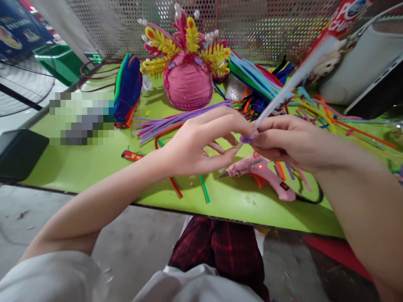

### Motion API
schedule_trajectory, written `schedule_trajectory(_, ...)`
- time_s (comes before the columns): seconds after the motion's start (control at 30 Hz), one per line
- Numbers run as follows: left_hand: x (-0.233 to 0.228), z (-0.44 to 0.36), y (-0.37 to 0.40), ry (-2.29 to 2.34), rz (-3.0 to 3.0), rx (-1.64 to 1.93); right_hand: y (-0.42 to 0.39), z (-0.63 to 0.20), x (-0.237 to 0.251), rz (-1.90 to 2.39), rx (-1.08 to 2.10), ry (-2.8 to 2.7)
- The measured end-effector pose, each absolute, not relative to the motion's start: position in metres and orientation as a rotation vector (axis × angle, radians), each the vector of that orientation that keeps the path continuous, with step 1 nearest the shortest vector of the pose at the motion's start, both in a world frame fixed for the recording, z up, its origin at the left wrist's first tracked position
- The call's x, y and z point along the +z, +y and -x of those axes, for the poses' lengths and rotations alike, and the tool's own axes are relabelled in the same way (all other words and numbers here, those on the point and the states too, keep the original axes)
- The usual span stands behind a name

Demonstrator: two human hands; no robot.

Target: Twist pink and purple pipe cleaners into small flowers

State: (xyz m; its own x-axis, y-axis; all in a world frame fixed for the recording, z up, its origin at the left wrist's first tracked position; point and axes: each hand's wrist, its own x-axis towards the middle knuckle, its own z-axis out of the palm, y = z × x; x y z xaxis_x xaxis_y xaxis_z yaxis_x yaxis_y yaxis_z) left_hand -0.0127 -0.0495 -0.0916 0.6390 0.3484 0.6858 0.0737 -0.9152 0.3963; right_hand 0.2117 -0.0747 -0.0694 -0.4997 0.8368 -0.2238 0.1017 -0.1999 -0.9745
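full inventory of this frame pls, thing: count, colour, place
pipe cleaner: one, pale lilac, pinched between both hands, its end coiled
glue gun: one, pink, on table under the hands
headdress: one, pink with yellow leaves, table back centre
purple stems: a bundle, left of the hands
mixed stems: heap, many colours, back right
folded bundle: one, blue, green and orange, back left
table: one, lime green
mesh panel: one, white, behind table
left hand: one, at the coil
right hand: one, gripping the pipe cleaner
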Motion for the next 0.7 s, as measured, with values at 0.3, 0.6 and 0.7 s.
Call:
schedule_trajectory(0.3, -0.083, 0.014, -0.054, 0.315, -2.783, 1.245, -0.078, -0.207, -0.064, 1.100, 1.923, -1.501)
schedule_trajectory(0.6, -0.053, 0.023, -0.039, 0.004, -3.031, 1.414, -0.084, -0.194, -0.051, 0.979, 1.912, -1.535)
schedule_trajectory(0.7, -0.057, 0.023, -0.044, 0.052, -3.000, 1.417, -0.086, -0.191, -0.047, 0.994, 1.866, -1.471)
